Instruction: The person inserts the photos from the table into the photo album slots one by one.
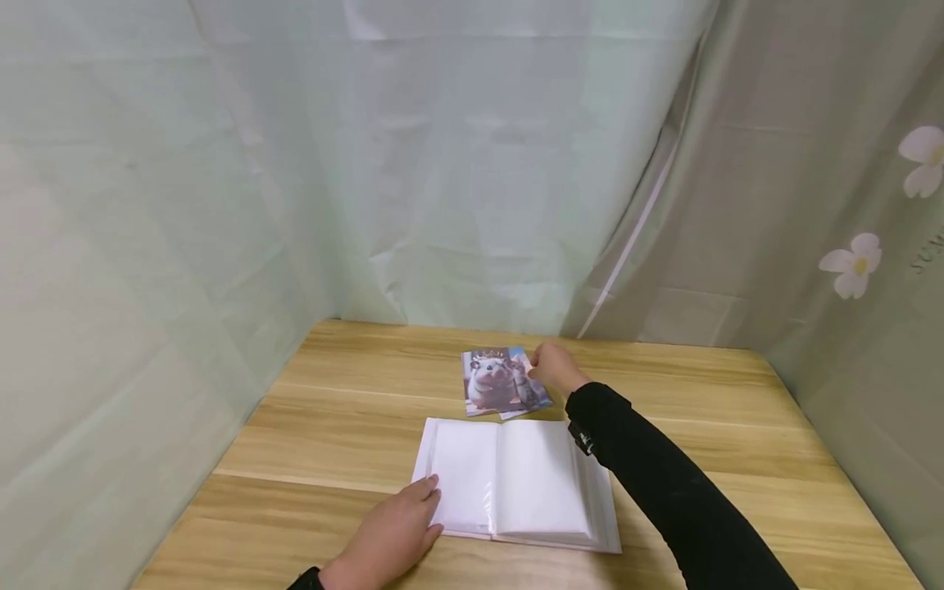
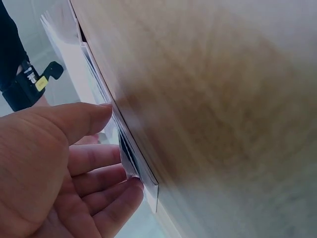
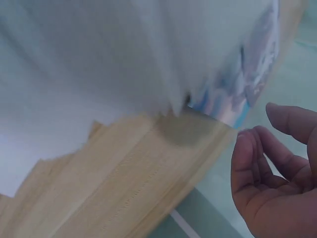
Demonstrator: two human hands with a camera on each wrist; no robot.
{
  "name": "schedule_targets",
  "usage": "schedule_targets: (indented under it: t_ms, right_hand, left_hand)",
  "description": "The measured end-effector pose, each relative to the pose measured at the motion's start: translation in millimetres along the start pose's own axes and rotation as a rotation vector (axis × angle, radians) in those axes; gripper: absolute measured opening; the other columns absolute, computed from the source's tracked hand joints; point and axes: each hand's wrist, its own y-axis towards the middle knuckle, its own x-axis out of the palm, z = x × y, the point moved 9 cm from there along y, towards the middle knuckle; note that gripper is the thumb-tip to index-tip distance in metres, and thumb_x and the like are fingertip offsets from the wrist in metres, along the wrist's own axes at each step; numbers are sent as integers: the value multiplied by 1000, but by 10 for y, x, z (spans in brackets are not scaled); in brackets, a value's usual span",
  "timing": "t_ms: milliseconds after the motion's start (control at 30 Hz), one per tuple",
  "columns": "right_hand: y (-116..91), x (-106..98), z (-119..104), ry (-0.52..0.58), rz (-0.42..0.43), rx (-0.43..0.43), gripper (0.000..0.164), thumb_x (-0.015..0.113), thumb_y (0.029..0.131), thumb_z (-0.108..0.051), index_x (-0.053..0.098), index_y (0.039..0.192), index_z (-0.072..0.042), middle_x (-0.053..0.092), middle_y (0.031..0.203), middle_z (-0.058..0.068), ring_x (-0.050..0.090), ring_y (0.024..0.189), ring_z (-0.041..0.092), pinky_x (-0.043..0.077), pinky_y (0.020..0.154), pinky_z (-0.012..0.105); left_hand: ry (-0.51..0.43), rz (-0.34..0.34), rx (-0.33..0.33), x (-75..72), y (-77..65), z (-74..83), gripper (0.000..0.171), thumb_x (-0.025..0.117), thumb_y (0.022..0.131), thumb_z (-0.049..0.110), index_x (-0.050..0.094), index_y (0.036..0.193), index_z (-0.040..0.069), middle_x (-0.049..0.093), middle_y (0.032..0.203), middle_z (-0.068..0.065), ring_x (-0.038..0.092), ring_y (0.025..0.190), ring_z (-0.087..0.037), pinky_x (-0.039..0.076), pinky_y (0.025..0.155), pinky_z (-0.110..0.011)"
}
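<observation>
An open photo album (image 1: 542, 479) with white pages in clear sleeves lies on the wooden table. My left hand (image 1: 391, 528) rests at its lower left edge; in the left wrist view the thumb touches the near edge and loosely bent fingers lie against the page edges. Behind the album lie overlapping photos: one of a white mouse-like animal with a crown (image 1: 488, 383), partly over another with a cat-like figure and blue sky (image 1: 533, 392). My right hand (image 1: 558, 369) reaches over the album to their right edge. In the right wrist view its fingertips are right at a photo's corner, thumb apart.
The wooden table (image 1: 324, 410) extends on both sides of the album. Pale curtains (image 1: 479, 180) hang behind it and along both sides, with white flowers (image 1: 851, 264) printed on the right one.
</observation>
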Motion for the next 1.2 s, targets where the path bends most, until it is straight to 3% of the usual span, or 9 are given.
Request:
schedule_targets:
  t_ms: [233, 367, 633, 833, 967, 1200]
  right_hand:
    - [22, 80, 91, -81, 26, 87, 51, 73, 86, -7, 35, 52, -15, 24, 53, -4, 28, 51, 15, 30, 56, 30]
    - [28, 141, 81, -85, 43, 125, 41, 73, 82, -5, 43, 56, -12, 39, 57, -1, 39, 56, 18, 37, 59, 31]
    - [65, 234, 66, -160, 27, 97, 33, 69, 84, -1, 51, 57, -8, 54, 66, 5, 45, 61, 20, 44, 61, 32]
    - [75, 198, 104, -131, 2, 131, 7, 76, 83, -4, 72, 79, 1, 70, 89, 15, 57, 70, 23, 53, 69, 35]
    - [32, 193, 114, -77, -9, 186, 19, 83, 79, -7, 74, 92, 5, 71, 101, 20, 63, 81, 29, 56, 78, 39]
    - [24, 192, 114, -78, 21, 197, 19, 88, 74, -8, 73, 80, 2, 72, 90, 17, 60, 74, 25, 56, 78, 39]
  left_hand:
    - [5, -1, -10, 4, 1, -12, 42, 78, 86, 27, 71, 110, -7, 65, 123, -20, 65, 113, -29, 56, 91, -40]
    - [9, 1, -23, -10, 6, -17, 42, 78, 85, 27, 71, 108, -7, 66, 122, -20, 65, 112, -29, 57, 90, -40]
    - [46, -3, -53, 0, 8, 12, 42, 79, 84, 30, 72, 105, -6, 68, 120, -18, 66, 110, -29, 57, 88, -39]
    - [56, -28, -88, -7, 41, 14, 43, 80, 84, 31, 73, 105, -6, 68, 119, -18, 66, 110, -29, 58, 87, -38]
    - [62, -55, -92, -9, 54, 33, 46, 80, 84, 33, 72, 105, -6, 68, 118, -18, 65, 111, -30, 57, 89, -39]
    - [62, -99, -86, -31, 99, 89, 46, 76, 86, 37, 72, 98, -7, 69, 114, -20, 63, 115, -34, 51, 99, -40]
